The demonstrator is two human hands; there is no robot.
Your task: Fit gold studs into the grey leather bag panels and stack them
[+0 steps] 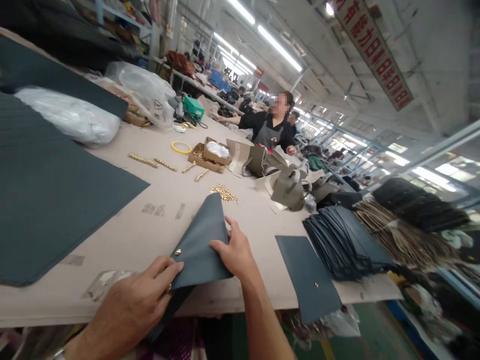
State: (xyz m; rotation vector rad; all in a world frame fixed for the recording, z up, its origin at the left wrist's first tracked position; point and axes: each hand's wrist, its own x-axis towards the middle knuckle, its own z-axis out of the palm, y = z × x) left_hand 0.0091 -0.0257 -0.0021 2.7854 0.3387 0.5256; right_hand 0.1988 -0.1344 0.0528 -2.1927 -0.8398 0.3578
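A dark blue-grey leather panel [204, 245] is held between my two hands at the table's front edge, tilted and partly hanging over it. My left hand [144, 292] pinches the panel's lower left corner, close to a small gold stud [178, 252]. On the right side, my right hand [236, 247] grips the edge, thumb on top and fingers behind. Just past the panel lies a small heap of gold metal fittings [224, 192]. A similar panel [305, 272] with one gold fitting rests to the right, its front end over the table edge.
Large dark sheets [56, 200] cover the left side. A stack of dark panels [337, 242] stands right, beside brown pieces [397, 235]. Farther back are a cardboard box [210, 157], yellow tape roll [181, 147], grey-green bag parts [288, 187] and a co-worker [272, 127] across the table.
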